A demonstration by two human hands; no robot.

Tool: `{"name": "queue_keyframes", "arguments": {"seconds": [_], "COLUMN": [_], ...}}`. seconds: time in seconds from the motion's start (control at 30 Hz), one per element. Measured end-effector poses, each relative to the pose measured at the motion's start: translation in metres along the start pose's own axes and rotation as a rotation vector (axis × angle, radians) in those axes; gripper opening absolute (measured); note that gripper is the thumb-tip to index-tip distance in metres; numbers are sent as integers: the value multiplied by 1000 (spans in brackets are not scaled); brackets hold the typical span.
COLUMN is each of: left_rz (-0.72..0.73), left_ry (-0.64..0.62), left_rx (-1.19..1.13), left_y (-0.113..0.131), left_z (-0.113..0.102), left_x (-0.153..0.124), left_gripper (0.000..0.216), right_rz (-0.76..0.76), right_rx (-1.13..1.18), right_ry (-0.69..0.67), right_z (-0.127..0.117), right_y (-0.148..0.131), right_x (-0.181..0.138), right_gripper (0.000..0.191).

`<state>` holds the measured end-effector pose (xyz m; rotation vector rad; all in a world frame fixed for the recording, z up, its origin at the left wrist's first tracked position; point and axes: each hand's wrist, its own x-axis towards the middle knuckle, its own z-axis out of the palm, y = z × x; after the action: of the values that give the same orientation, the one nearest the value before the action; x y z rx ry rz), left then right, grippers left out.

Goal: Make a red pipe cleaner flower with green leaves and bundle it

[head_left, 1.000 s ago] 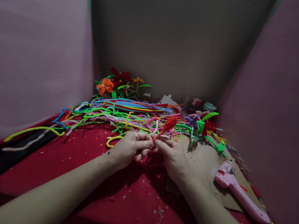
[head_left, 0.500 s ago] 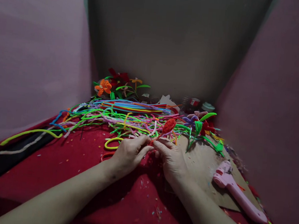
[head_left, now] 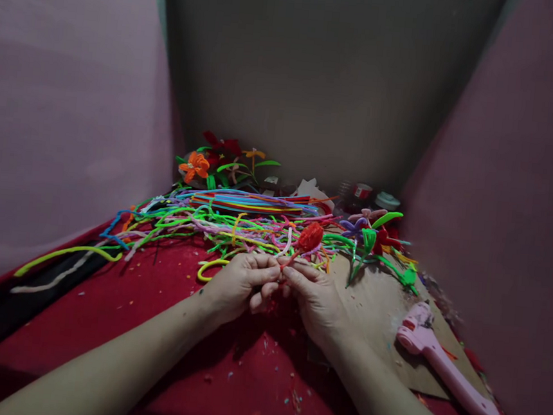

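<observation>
Both hands meet over the middle of the red felt-covered table (head_left: 116,322), just short of the loose tangle of multicoloured pipe cleaners (head_left: 217,218) spread across its far half.

Left hand (head_left: 238,282): fingers curled in, thumb and forefinger pinched shut on the lower stem of the small red pipe-cleaner flower bud on a thin stem (head_left: 309,237).
Right hand (head_left: 314,296): fingertips closed on the same stem right next to the left's, thumbs nearly touching. The bud sticks up and away from the fingers, tilted toward the far right.

Handling, my read: near weightless, fuzzy so it won't slip, wire core bends and holds shape. The bud head would crush or unwind if squeezed, so grip the stem below it, as both hands do.

Pose: both forearms come in low from the near edge, converging, wrists roughly level, palms turned inward.

Around: finished pipe-cleaner flowers in orange and red (head_left: 213,157) at the far edge, a brown cardboard sheet (head_left: 383,314) toward the right edge with a pink glue gun (head_left: 441,364) lying on it.
</observation>
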<state>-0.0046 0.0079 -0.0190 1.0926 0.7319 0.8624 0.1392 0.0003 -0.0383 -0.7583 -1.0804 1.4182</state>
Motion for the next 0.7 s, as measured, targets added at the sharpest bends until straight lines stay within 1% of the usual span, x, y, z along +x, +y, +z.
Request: {"name": "queue_keyframes", "arguments": {"seconds": [0.13, 0.2, 0.23, 0.3, 0.37, 0.43, 0.5, 0.53, 0.57, 0.6, 0.63, 0.7], "left_rz": [-101, -127, -125, -89, -17, 108, 281, 359, 408, 416, 382, 238], "left_ry": [-146, -183, -181, -133, -28, 102, 221, 262, 286, 292, 281, 230], "left_rx": [-145, -160, -140, -24, 192, 469, 748, 857, 926, 943, 907, 730], "left_y": [-2, 0, 1, 2, 2, -1, -6, -8, -9, -10, -10, -7], "left_z": [-5, -5, -4, -1, 4, 7, 8, 8, 7, 7, 6, 7], "left_x": [1, 1, 0, -2, -4, -7, -9, -10, -10, -10, -9, -8], "left_gripper": [19, 20, 19, 20, 23, 21, 14, 12, 11, 13, 16, 21], "right_rz": [56, 49, 40, 14, 6, 5, -3, -12, -22, -30, -32, -28], "right_rx": [69, 92, 95, 74, 45, 32, 17, -1, -25, -51, -73, -93], "right_ry": [-83, -112, -103, -37, 34, 72, 104, 121, 136, 144, 139, 110], "right_z": [0, -1, -1, -1, -1, 0, 2, 3, 4, 4, 4, 4], "right_y": [3, 4, 4, 5, 5, 5, 4, 4, 4, 4, 4, 3], "right_x": [1, 1, 2, 1, 0, -1, -2, -3, -3, -3, -3, -3], "right_gripper": [14, 13, 13, 12, 11, 11, 11, 10, 11, 11, 12, 15]}}
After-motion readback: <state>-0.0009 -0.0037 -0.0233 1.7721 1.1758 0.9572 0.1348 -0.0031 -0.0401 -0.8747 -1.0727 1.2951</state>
